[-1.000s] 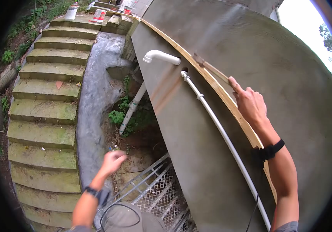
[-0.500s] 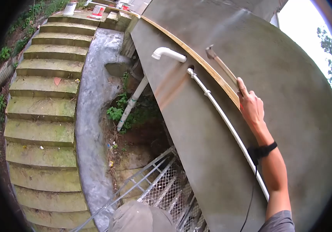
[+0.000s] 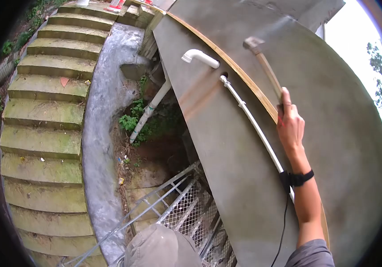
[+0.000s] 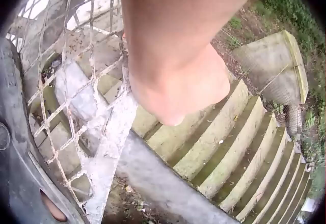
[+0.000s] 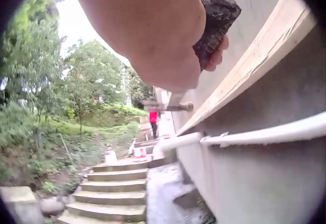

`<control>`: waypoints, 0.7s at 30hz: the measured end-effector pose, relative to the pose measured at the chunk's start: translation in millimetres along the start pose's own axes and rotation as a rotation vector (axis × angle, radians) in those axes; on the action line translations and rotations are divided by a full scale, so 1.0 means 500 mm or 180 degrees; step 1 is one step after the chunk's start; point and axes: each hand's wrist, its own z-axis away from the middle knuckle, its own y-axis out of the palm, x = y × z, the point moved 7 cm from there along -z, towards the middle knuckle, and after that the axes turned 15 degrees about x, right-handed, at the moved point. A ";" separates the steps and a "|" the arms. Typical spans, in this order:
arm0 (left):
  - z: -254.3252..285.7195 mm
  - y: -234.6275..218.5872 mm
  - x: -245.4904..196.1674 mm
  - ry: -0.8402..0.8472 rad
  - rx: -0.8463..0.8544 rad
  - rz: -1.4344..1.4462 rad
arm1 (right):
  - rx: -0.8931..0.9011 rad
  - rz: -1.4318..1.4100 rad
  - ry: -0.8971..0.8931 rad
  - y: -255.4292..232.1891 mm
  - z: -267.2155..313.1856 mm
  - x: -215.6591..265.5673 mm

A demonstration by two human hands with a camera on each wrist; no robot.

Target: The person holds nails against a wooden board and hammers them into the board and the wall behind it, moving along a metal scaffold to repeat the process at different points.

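My right hand grips the hammer by its handle, thumb along it, over the grey wall. The hammer's head is raised clear of the long wooden strip fixed along the wall. In the right wrist view, fingers curl round the dark handle end, and the hammer head shows beyond the hand. My left hand is out of the head view; in the left wrist view it is beside a metal mesh, its fingers mostly hidden.
A white elbow pipe and a thin white pipe run from holes in the wall. Mossy steps curve along the left. Below are a metal ladder frame and my knee. A person in red stands far off.
My right hand has lifted the hammer away from the wooden strip, and its handle stands more upright. My left hand has dropped out of the head view. The view has shifted slightly.
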 end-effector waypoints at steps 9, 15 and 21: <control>0.000 0.033 0.011 -0.0068 -0.0530 -0.0136 | 0.1769 0.0702 0.0703 0.174 -0.017 -0.094; -0.004 -0.075 -0.002 -0.0825 0.0365 0.0474 | -0.0475 -0.0005 -0.0405 -0.053 -0.031 0.054; 0.009 -0.115 -0.020 -0.0731 0.0272 0.0698 | 0.1926 0.1045 0.0559 0.207 0.031 -0.135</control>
